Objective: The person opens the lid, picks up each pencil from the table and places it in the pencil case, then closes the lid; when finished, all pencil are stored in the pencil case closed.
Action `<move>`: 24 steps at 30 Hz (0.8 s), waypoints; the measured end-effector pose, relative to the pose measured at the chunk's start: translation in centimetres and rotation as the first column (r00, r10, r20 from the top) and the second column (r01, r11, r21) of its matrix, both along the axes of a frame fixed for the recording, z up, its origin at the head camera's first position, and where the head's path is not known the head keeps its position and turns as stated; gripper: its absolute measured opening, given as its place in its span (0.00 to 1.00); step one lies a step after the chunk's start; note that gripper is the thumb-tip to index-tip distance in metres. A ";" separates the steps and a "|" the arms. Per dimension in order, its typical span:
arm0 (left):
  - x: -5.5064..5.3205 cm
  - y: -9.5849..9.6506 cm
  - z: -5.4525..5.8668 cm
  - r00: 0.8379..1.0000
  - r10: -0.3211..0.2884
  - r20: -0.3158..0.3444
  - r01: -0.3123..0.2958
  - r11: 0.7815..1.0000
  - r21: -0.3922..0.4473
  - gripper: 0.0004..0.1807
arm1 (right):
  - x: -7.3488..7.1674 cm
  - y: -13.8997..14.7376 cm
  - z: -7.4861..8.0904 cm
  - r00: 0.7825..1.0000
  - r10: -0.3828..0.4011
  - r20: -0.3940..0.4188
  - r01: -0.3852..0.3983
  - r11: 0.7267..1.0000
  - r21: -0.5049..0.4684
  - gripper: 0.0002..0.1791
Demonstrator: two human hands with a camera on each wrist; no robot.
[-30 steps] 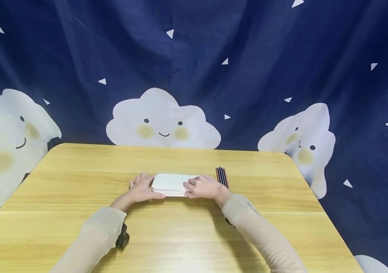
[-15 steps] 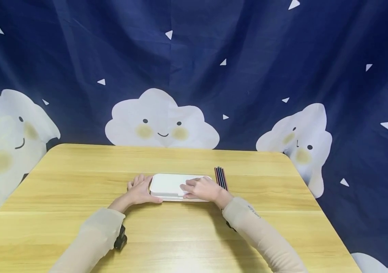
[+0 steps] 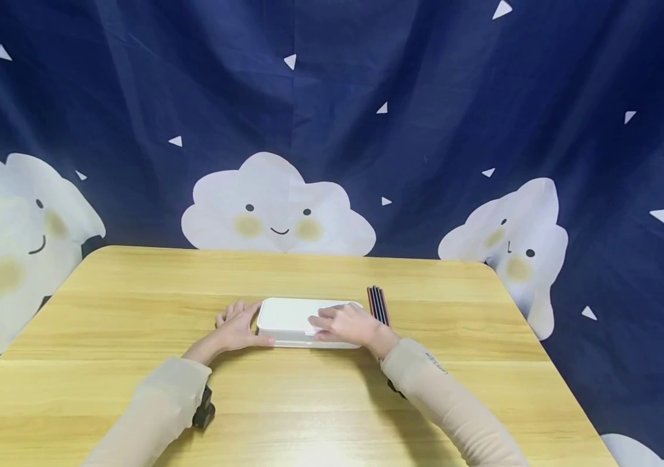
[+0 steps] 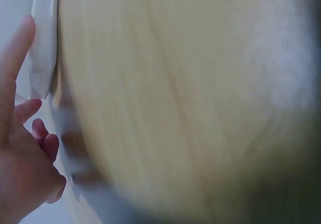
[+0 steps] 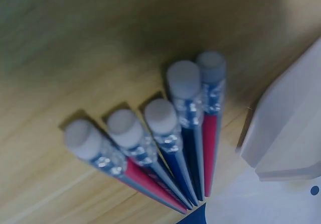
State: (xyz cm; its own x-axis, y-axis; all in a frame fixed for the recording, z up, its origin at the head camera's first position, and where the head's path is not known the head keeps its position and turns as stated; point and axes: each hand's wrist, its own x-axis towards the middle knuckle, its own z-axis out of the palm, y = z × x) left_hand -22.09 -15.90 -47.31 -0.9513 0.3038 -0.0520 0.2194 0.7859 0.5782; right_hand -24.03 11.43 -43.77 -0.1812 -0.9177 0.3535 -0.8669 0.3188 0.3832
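A white box [image 3: 291, 314] against the yellow wood grain of the table [image 3: 308, 402], with 5 pencils [image 3: 378, 306] to its right, 2 red and 3 dark blue, all tipped with pale erasers [image 5: 184, 78]. Nearer, cream sleeves [image 3: 150, 402], the right one bearing dark lettering [image 3: 435, 363]. At the far side, a navy curtain [image 3: 332, 39] patterned with white triangles [image 3: 291, 61] and smiling white clouds [image 3: 278, 191], their cheeks [image 3: 248, 226] yellow, their eyes [image 3: 249, 207] dark.

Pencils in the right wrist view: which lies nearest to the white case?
The red pencil at the row's right end, beside the white case; the other red pencil is at the left end, with three dark pencils between them.
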 end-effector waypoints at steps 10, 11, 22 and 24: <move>0.2 0.1 0.4 1.000 0.028 0.004 -0.028 0.999 -0.038 0.60 | -0.3 0.1 0.6 0.994 -0.040 0.104 0.042 0.999 -0.016 0.17; 0.2 0.1 0.5 0.999 0.032 0.009 -0.032 0.999 -0.042 0.60 | -0.3 0.1 0.6 0.993 -0.047 0.107 0.050 0.998 -0.026 0.17; 0.6 0.5 0.8 1.000 0.023 -0.018 -0.024 0.999 -0.048 0.58 | -0.8 0.9 0.9 0.977 -0.119 0.176 0.134 0.988 -0.079 0.20; 0.6 0.5 0.8 1.000 0.022 -0.018 -0.023 0.998 -0.054 0.59 | -1.0 1.2 0.9 0.979 -0.122 0.163 0.140 0.985 -0.105 0.18</move>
State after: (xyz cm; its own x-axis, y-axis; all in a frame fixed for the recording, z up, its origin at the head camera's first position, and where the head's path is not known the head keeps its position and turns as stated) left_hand -21.48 -15.37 -46.53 -0.9587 0.2799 -0.0508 0.2115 0.8208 0.5306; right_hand -24.99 12.62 -42.86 -0.3577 -0.8374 0.4134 -0.8608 0.4673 0.2018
